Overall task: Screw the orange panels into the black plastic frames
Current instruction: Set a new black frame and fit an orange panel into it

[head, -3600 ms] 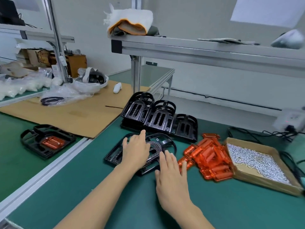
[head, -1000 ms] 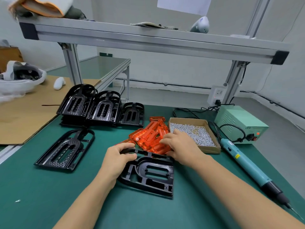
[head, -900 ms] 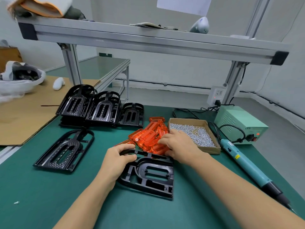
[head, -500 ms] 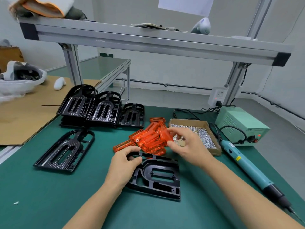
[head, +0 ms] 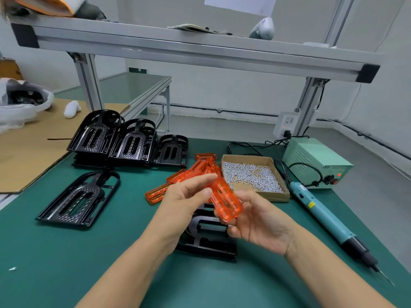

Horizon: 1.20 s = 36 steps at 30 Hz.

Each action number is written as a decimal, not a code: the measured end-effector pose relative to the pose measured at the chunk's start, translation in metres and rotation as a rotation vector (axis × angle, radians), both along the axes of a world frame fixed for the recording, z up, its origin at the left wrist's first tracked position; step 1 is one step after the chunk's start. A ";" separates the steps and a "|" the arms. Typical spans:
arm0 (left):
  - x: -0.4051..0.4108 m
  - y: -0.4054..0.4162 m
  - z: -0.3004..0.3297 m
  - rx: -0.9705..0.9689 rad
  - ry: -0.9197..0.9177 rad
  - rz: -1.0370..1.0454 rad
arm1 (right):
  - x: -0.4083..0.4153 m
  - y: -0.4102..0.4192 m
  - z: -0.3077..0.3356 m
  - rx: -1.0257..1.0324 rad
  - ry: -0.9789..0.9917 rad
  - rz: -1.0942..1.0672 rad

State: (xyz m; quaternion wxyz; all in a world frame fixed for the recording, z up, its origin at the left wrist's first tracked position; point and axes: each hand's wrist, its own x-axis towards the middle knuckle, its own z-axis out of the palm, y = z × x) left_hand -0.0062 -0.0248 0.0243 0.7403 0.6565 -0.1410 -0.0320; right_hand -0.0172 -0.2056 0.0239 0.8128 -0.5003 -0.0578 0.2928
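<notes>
Both my hands held one orange panel [head: 225,202] above the black plastic frame [head: 206,240] on the green mat [head: 66,263]: left hand [head: 184,203] fingertips pinched its upper end, right hand [head: 260,221] fingers curled beneath it.

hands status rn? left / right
Left hand: pinching the upper end of the orange panel.
Right hand: cradling that panel's lower end, fingers curled under it.
</notes>
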 end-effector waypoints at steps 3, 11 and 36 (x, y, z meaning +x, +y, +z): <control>-0.001 0.000 -0.002 -0.055 0.060 0.039 | -0.001 -0.002 -0.001 -0.039 0.006 -0.024; -0.001 0.005 -0.002 -0.166 0.134 0.075 | 0.001 -0.002 -0.003 -0.219 -0.147 -0.117; 0.016 0.007 -0.008 0.275 0.030 0.029 | -0.005 0.000 -0.001 -0.628 -0.478 -0.561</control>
